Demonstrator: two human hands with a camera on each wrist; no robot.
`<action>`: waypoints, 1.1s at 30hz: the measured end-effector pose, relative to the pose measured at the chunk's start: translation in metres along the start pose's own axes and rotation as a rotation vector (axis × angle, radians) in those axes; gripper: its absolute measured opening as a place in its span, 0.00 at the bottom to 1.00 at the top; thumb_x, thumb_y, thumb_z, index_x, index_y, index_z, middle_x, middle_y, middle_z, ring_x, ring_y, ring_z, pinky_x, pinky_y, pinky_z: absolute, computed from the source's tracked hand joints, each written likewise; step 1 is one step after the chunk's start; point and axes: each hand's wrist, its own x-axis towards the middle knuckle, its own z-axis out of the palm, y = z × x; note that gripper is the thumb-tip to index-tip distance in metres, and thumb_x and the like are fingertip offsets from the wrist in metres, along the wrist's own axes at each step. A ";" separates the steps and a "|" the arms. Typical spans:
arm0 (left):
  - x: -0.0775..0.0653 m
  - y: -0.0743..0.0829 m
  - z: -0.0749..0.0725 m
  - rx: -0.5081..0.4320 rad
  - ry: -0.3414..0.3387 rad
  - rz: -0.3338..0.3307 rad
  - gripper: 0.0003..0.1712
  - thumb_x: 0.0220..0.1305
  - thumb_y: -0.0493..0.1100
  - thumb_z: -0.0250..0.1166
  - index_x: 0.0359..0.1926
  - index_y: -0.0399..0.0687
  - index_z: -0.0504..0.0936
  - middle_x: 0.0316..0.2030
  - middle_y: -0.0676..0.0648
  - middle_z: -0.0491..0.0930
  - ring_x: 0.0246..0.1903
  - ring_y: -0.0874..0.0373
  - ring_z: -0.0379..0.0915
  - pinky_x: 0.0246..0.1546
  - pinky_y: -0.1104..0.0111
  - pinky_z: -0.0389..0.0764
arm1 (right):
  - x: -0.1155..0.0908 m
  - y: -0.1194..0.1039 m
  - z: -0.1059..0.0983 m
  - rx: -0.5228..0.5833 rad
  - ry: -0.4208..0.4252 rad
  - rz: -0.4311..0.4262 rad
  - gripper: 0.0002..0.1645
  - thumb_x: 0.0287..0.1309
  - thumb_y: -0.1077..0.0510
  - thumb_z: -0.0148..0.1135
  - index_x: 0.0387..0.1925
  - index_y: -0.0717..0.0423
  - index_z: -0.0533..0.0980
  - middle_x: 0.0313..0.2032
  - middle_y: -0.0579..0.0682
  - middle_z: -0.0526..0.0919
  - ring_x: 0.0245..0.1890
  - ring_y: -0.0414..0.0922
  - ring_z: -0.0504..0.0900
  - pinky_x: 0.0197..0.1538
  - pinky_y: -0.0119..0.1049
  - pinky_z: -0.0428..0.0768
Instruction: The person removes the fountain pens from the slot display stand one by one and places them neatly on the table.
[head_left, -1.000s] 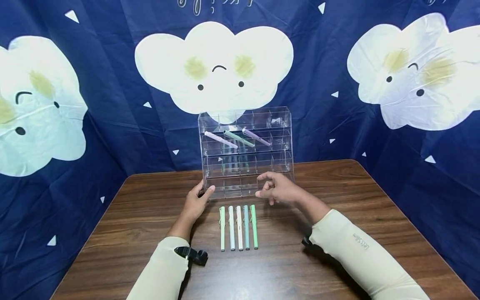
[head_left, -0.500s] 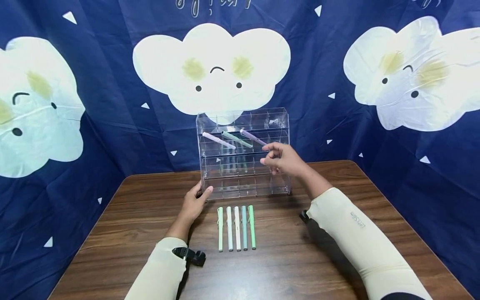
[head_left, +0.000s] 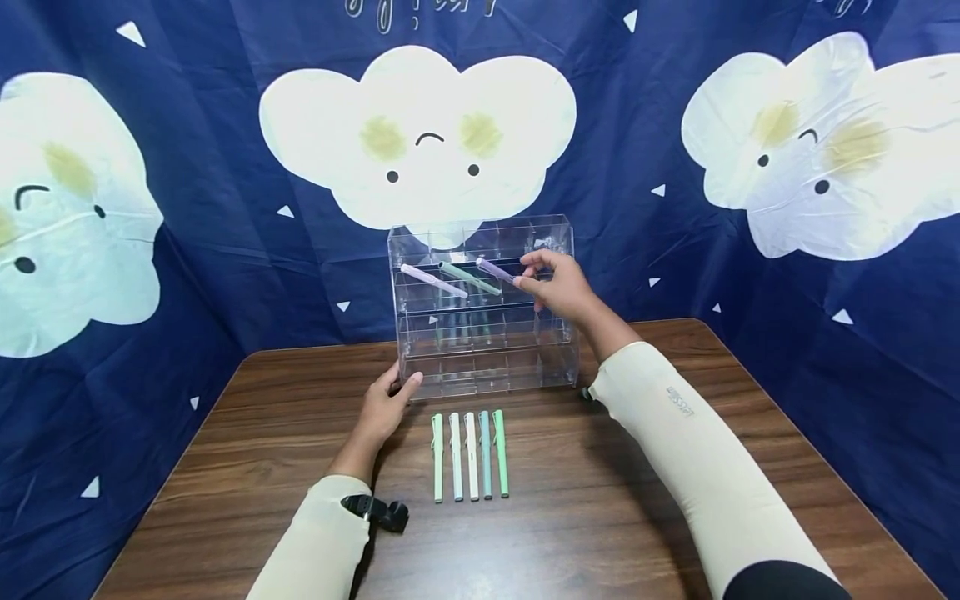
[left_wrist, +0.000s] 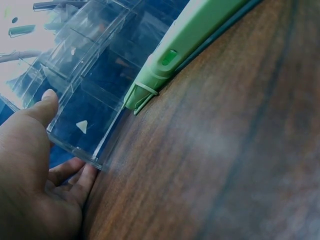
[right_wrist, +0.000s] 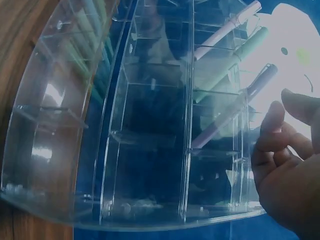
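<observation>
Right fingers (head_left: 546, 257) rose, loosely bent, empty; left fingers (left_wrist: 85, 183) grip rack (head_left: 480, 322); sleeve (head_left: 699, 446) reads "LetsSlim".

The person's left hand (head_left: 385, 410) grips the lower left corner of the clear rack (head_left: 455, 380); before its upper right, the right hand (head_left: 562, 287) hovers, fingers (right_wrist: 273, 142) half curled, arm (head_left: 697, 454) reaching forward.

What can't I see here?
Head view: lower end of the purple pen, hidden by the right hand.
Head view: lettering on the cloth, cut off by the top edge.
Left wrist view: far end of the green pen, cut off by the top edge.
Right wrist view: pens on the table, blurred through the rack.
</observation>
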 end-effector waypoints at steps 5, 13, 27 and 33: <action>-0.001 0.001 -0.001 0.010 0.005 0.007 0.44 0.80 0.65 0.63 0.88 0.62 0.59 0.72 0.32 0.79 0.62 0.39 0.84 0.61 0.51 0.85 | 0.010 -0.005 0.011 -0.052 0.071 -0.033 0.25 0.73 0.56 0.73 0.65 0.63 0.81 0.48 0.54 0.82 0.25 0.42 0.76 0.31 0.33 0.80; -0.001 0.001 -0.001 0.009 0.012 0.018 0.43 0.81 0.62 0.64 0.87 0.61 0.60 0.73 0.32 0.77 0.67 0.37 0.81 0.65 0.48 0.84 | 0.023 -0.010 0.022 -0.200 -0.003 0.080 0.29 0.74 0.50 0.72 0.71 0.54 0.78 0.62 0.56 0.82 0.26 0.46 0.83 0.37 0.41 0.87; 0.001 -0.002 0.001 -0.006 0.020 0.032 0.42 0.81 0.60 0.64 0.87 0.58 0.61 0.72 0.31 0.78 0.67 0.37 0.81 0.61 0.51 0.86 | 0.023 -0.001 0.047 -0.217 0.057 0.086 0.22 0.76 0.47 0.70 0.62 0.52 0.82 0.61 0.57 0.84 0.18 0.41 0.80 0.25 0.34 0.84; 0.000 -0.001 0.000 -0.015 0.017 0.035 0.42 0.81 0.60 0.64 0.87 0.57 0.61 0.74 0.31 0.76 0.70 0.36 0.78 0.64 0.48 0.85 | 0.024 0.001 0.052 -0.212 0.091 0.069 0.19 0.78 0.46 0.68 0.61 0.51 0.84 0.56 0.55 0.85 0.21 0.41 0.81 0.26 0.35 0.86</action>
